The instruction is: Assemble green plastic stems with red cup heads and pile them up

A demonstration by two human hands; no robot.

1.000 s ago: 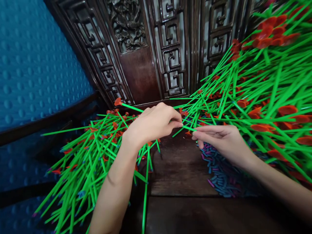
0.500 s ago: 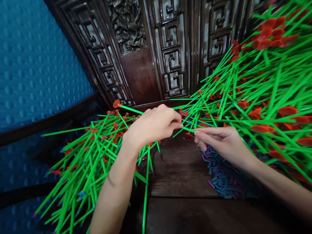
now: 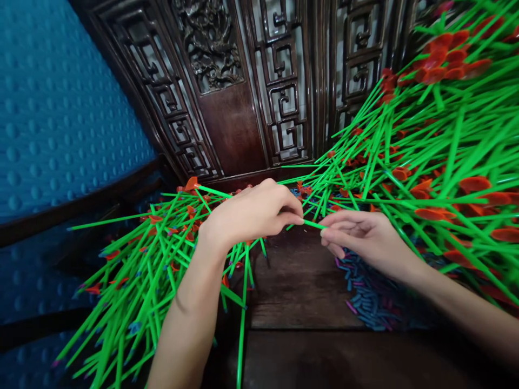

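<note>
Slightly lower in the view than half a second ago, the green stick (image 3: pixel 213 190) has dipped along with my fingertips, and its orange cup (image 3: pixel 192 184) has come down to the far edge of the left pile (image 3: pixel 146 281). My left hand (image 3: pixel 255 212) has the stick pinched between thumb and fingers, palm down, so the stick runs beneath it and comes out on both sides. My right hand (image 3: pixel 354 235) grasps the end opposite the cup between thumb and forefinger, with a short green length showing between my hands; whether a small piece is also in those fingertips, I cannot tell. I have the stick raised above the counter (image 3: pixel 304 286), tilted down toward my right.

The left pile is made of similar green sticks with orange-red cups, many of them tipped in blue or purple. Beyond and beside my right hand, the right pile (image 3: pixel 450 146) of green sticks and orange cups is larger. Small blue and purple pieces (image 3: pixel 373 305) lie heaped on the dark wood below my right hand and forearm. Carved wooden panels (image 3: pixel 233 129) stand behind, with a bumpy blue surface (image 3: pixel 60 108) off to my left.
</note>
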